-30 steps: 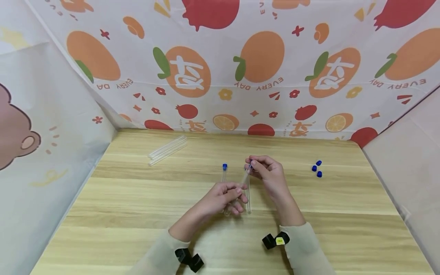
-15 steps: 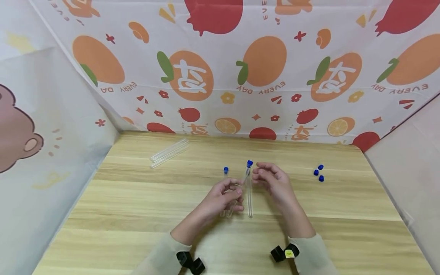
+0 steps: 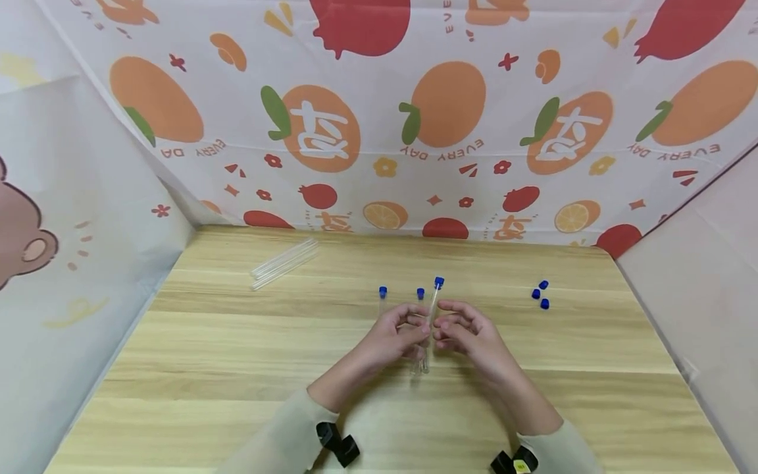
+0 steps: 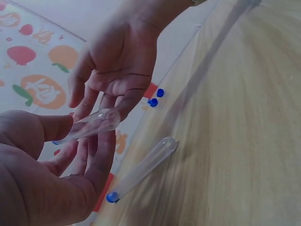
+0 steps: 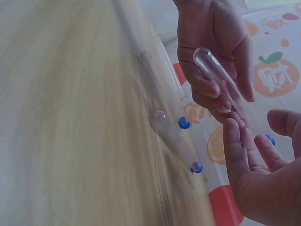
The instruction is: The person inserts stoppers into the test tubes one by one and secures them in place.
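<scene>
In the head view my left hand holds a clear test tube between thumb and fingers, tilted, with its blue cap at the upper end. My right hand is close beside that tube, thumb apart from its loosely bent fingers. The left wrist view shows the tube's rounded end toward the camera, with right-hand fingers behind it; whether they touch is unclear. Two more capped test tubes lie on the table, partly hidden by the left hand; both show in the right wrist view, a nearer tube and a farther tube.
Several clear tubes lie together at the table's back left. Three loose blue caps sit on the right side. A fruit-printed cloth hangs behind the wooden table.
The right hand has let go of the blue cap and moved down along the tube. The left hand has brought the capped tube rightward and more upright in view.
</scene>
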Motion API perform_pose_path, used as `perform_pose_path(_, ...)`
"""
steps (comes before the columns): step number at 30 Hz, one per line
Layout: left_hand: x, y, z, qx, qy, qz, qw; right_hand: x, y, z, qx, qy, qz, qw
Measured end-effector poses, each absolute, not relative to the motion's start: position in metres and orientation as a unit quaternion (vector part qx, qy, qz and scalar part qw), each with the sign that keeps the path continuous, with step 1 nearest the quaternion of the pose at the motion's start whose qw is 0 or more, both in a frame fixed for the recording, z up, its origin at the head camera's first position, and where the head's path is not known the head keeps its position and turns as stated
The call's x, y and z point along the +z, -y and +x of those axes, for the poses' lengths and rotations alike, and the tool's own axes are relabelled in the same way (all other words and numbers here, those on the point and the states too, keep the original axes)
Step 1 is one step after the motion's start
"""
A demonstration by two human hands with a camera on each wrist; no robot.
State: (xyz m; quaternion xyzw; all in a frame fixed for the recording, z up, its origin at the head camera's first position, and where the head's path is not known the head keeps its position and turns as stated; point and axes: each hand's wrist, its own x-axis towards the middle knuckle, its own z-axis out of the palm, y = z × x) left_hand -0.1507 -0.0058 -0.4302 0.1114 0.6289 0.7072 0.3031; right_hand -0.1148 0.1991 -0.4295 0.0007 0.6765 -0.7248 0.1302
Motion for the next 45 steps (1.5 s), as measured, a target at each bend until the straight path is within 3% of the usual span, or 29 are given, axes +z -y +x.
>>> perform_pose_path(24, -0.432, -0.032, -0.149, 0.709, -0.602, 0.121, 0.345, -0.450, -0.236, -0.117, -0.744, -0.652, 0.067, 0.133)
perform_pose_path(45, -0.436, -0.041, -0.151, 0.693, -0.596, 0.094, 0.394, -0.463, -0.245, -0.126, -0.704, -0.685, 0.078, 0.172)
